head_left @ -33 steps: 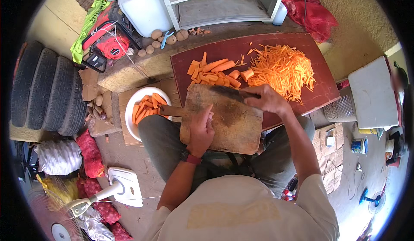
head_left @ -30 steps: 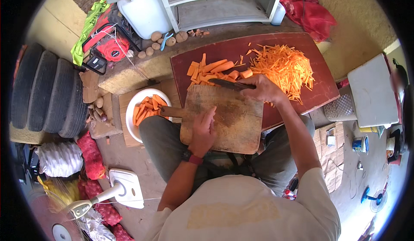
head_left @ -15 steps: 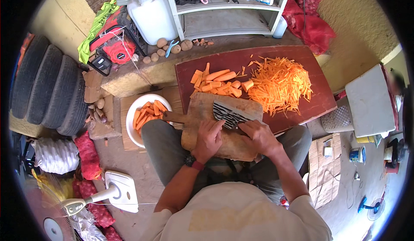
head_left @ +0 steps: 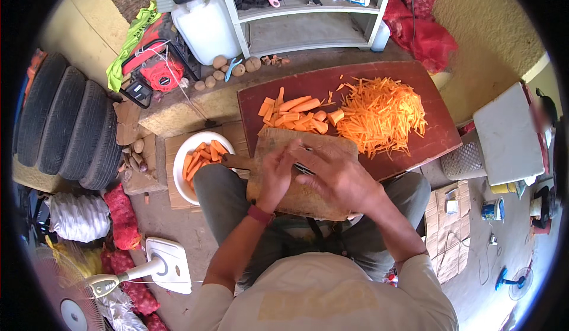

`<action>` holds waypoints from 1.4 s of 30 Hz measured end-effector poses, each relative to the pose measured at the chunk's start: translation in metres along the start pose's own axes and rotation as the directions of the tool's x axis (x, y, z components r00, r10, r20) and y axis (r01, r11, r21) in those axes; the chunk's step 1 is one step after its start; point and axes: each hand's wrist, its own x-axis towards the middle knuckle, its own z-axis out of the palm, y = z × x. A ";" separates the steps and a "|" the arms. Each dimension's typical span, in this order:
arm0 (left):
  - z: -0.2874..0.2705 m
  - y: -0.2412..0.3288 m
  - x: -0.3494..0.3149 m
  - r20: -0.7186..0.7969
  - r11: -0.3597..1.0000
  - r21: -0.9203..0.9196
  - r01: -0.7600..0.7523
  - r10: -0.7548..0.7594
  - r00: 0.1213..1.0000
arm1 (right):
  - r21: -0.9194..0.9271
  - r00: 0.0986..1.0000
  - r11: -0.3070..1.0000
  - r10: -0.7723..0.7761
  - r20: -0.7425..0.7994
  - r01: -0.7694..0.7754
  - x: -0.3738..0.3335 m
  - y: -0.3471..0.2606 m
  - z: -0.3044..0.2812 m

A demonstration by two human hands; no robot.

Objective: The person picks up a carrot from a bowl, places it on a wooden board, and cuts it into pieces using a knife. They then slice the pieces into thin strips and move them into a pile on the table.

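Note:
A wooden cutting board (head_left: pixel 278 198) with a short handle lies across my lap, its far edge at the red table (head_left: pixel 441 126). Above it my right hand (head_left: pixel 344 174) curls around a knife (head_left: pixel 304 169), of which only a narrow strip of dark patterned blade shows. Close beside it, my left hand (head_left: pixel 277 174) is raised at the blade, its fingertips partly hidden near the right hand's fingers. Past the board are peeled carrot pieces (head_left: pixel 290 116) and a big heap of shredded carrot (head_left: pixel 382 114).
A white bowl (head_left: pixel 179 180) with carrot sticks stands left of my knee. Potatoes (head_left: pixel 252 64) and a blue peeler (head_left: pixel 233 68) rest on the ledge beyond. Left are tires (head_left: pixel 65 123), a red generator (head_left: pixel 157 73) and a fan (head_left: pixel 74 313); a shelf (head_left: pixel 308 32) stands ahead.
The knife has turned from lying flat over the board to nearly edge-on and is mostly covered. My right hand has moved left and up, and both hands have come together over the board.

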 end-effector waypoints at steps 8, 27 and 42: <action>0.090 0.092 -0.010 0.279 0.773 -0.629 0.086 0.122 0.952 | -0.176 0.942 0.984 -0.037 -0.335 -0.024 0.017 0.053 0.000; 0.190 0.094 -0.024 0.127 0.832 -0.375 -0.408 0.482 0.867 | 0.487 0.649 0.792 0.593 -0.476 -0.367 -0.053 -0.003 -0.009; 0.057 0.019 -0.055 0.347 0.759 0.121 -0.640 0.572 0.743 | 0.837 0.707 -0.333 0.450 0.546 -0.434 -0.183 -0.018 0.035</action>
